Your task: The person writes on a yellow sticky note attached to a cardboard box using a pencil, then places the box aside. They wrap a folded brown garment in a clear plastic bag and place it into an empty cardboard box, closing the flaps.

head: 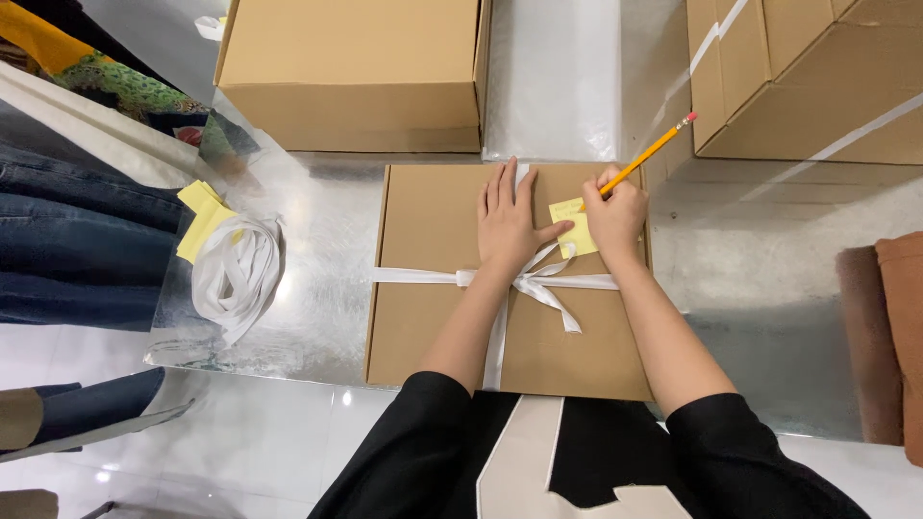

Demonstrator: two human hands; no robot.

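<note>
Much of the scene was cut off or unclear to us. The writing on the yellow sticky note [574, 227] was too small to make out, and the pencil tip was hidden behind our right hand [615, 213]. The near edge of the flat cardboard box [433, 317] disappeared under our black sleeves, so we could not see where it ended. The big carton [356, 67] at the far left and the taped cartons [808, 86] at the far right ran out of the top of the view. A brown roll [885, 336] was clipped by the right border, and folded jeans [77, 240] by the left.

Our left hand [510, 223] lay flat and open on the box lid, fingers spread, thumb touching the note's left edge and the palm resting over the white ribbon [413, 276]. Our right hand was closed around a yellow pencil [649, 154], its eraser end pointing up and to the right. The note sat on the lid's far right part, just above the ribbon's bow.

The box lay on a shiny metal table [327, 317], with bare surface on both sides. To the left, a loose coil of white ribbon [236, 269] and a pad of yellow notes [202, 216] lay near each other, well apart from the box. A clear plastic sheet [553, 77] lay between the cartons beyond the box's far edge.
</note>
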